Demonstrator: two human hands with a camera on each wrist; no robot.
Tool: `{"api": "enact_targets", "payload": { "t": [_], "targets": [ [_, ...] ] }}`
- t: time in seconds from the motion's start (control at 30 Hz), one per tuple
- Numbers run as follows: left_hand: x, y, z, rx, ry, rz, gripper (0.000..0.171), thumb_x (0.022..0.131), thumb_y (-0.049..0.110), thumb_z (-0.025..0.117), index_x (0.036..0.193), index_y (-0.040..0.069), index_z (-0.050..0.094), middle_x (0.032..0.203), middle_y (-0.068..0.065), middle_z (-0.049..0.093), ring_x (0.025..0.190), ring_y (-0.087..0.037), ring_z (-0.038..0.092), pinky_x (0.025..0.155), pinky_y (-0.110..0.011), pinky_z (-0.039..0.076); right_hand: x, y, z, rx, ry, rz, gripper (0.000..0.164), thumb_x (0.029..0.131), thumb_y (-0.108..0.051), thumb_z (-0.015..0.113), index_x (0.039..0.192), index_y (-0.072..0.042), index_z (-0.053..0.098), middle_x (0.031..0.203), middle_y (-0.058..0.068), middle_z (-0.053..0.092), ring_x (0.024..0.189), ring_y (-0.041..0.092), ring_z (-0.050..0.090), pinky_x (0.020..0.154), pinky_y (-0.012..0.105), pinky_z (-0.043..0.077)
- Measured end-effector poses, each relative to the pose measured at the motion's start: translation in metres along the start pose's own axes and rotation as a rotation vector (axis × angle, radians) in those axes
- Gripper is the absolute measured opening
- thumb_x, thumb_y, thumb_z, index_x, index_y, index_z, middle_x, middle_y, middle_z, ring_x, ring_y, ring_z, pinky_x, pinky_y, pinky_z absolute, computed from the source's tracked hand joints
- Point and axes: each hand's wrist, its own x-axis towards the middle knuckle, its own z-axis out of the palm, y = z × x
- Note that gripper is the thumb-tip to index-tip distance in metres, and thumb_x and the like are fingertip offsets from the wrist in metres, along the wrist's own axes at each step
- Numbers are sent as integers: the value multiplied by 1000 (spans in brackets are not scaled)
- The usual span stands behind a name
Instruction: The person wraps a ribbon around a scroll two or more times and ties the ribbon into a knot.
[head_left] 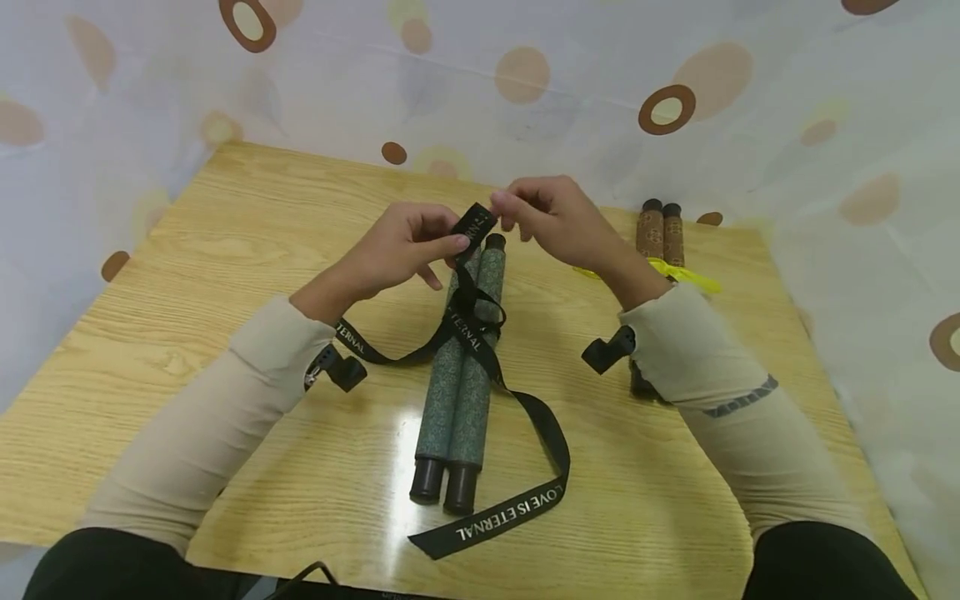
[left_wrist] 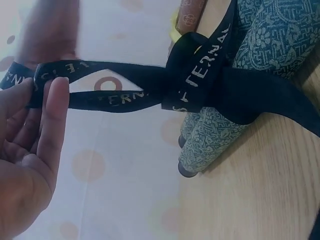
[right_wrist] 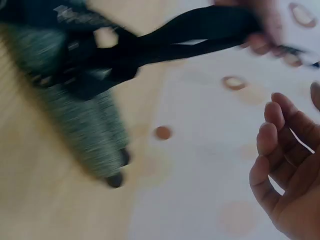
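Two green patterned scroll rolls (head_left: pixel 453 400) with dark end knobs lie side by side on the table. A black ribbon (head_left: pixel 517 508) with pale lettering is tied around them, one tail curving across the tabletop. Above their far end, my left hand (head_left: pixel 401 250) pinches a doubled length of the ribbon between thumb and fingers. The left wrist view shows this ribbon loop (left_wrist: pixel 115 100) stretched from the knot to the left hand (left_wrist: pixel 30 165). My right hand (head_left: pixel 562 221) is beside the ribbon's upper end. Its fingers (right_wrist: pixel 267 137) are loosely bent in the right wrist view, with nothing visibly held.
Brown patterned rolls (head_left: pixel 660 237) with a yellow ribbon (head_left: pixel 690 275) lie at the right, partly hidden by the right forearm. A white patterned cloth (head_left: pixel 465 83) hangs behind the wooden table (head_left: pixel 247 217). A dark cable (head_left: pixel 307 571) shows at the near edge.
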Motion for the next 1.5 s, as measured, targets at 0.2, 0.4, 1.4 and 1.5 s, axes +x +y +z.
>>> {"api": "enact_targets", "payload": {
  "t": [0.2,0.4,1.4,1.5],
  "targets": [
    [-4,-5,1,-95,23,-35,18,95,11,54,103,-5,60,87,-8,59,81,-23,61,54,-31,58,-14,77,41,-347,-133,129,19,91,-31,62,91,-13,69,81,2,67,62,16,54,57,37,48],
    [-6,-6,3,-112,7,-50,19,95,13,55,102,-4,60,84,-8,57,82,-24,59,55,-32,58,-28,102,61,-236,-209,130,16,84,-26,70,74,-14,65,68,1,62,58,16,52,53,34,45],
    [-31,-23,-13,-152,73,-118,17,95,17,56,93,1,60,77,-4,61,76,-17,60,52,-30,58,-48,66,47,164,-311,60,10,88,-2,61,81,-3,68,56,2,39,50,11,30,55,30,36],
    [-35,-26,-19,-166,75,-133,16,95,17,56,92,1,59,78,-2,61,76,-16,61,53,-28,57,-49,56,34,155,-284,81,8,88,-3,63,85,0,69,55,3,39,49,10,28,54,30,35]
  ]
}}
